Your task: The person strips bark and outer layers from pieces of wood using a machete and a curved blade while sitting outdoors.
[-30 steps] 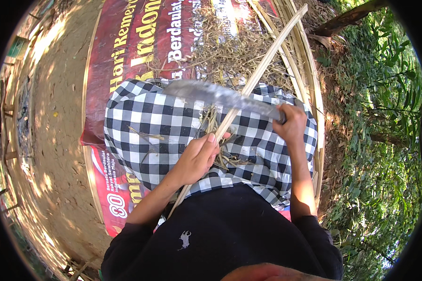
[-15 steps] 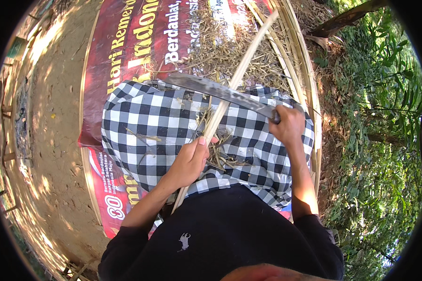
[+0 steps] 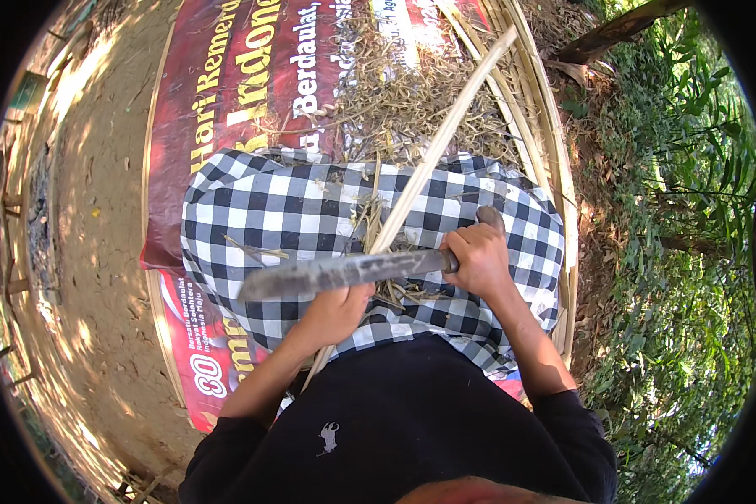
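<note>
A long pale strip of split bamboo point(image 3: 441, 139) slants from my waist up to the far right across my lap. My left hand point(image 3: 334, 315) is closed around its lower part. In my right hand point(image 3: 479, 256) is the dark handle of a machete point(image 3: 336, 273), its end showing past my fist. The blade points left and crosses over the strip, just above my left fingers, hiding part of them. I cannot tell whether blade and strip touch. A black-and-white checked cloth point(image 3: 252, 197) covers my legs, with dry shavings point(image 3: 403, 290) lying on it.
Under me spreads a red printed banner point(image 3: 185, 92), with a heap of curled shavings point(image 3: 412, 101) on it ahead. Several long bamboo strips point(image 3: 554, 126) lie along its right edge. Bare earth point(image 3: 101, 210) is on the left, green plants point(image 3: 672, 168) on the right.
The machete has come back toward me along the strip, its tip swinging left and nearer. My right hand moved nearer and slightly left. The strip's far end shifted a little right.
</note>
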`<state>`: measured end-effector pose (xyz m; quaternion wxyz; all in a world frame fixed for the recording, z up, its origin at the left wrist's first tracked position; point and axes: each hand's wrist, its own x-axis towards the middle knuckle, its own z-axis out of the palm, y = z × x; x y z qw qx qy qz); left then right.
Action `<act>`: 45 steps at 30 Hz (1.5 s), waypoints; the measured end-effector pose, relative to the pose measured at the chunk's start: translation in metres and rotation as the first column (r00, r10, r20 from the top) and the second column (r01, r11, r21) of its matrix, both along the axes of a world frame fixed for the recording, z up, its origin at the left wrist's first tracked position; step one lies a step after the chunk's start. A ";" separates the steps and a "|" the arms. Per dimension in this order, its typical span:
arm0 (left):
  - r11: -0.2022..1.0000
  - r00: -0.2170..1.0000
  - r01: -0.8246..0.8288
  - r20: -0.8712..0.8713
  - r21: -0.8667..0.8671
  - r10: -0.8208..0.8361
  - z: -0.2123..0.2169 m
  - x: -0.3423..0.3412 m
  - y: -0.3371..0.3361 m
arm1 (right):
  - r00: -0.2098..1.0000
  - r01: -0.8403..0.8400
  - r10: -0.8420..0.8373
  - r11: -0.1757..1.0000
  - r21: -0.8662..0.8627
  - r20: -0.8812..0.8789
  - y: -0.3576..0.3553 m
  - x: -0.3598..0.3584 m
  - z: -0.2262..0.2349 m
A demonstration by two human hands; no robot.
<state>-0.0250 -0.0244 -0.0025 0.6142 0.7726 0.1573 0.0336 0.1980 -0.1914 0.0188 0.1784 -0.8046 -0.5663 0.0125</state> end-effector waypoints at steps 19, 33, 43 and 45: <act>0.813 0.966 -0.073 -0.244 -0.577 -0.086 0.033 -0.004 -0.009 | 0.902 0.408 -0.354 0.888 -0.214 0.248 0.000 0.068 0.010; 0.726 0.926 -0.197 -0.369 -0.659 -0.083 0.060 -0.039 -0.004 | 0.983 0.097 -0.083 0.992 -0.078 0.166 -0.011 0.137 -0.027; 0.747 0.918 -0.210 -0.390 -0.631 -0.072 0.067 -0.063 -0.007 | 0.976 0.147 -0.134 0.987 -0.067 0.169 0.004 0.160 -0.038; 0.741 0.907 -0.236 -0.417 -0.628 -0.064 0.060 -0.058 -0.006 | 0.922 0.383 -0.354 0.890 -0.248 0.156 0.012 0.176 -0.020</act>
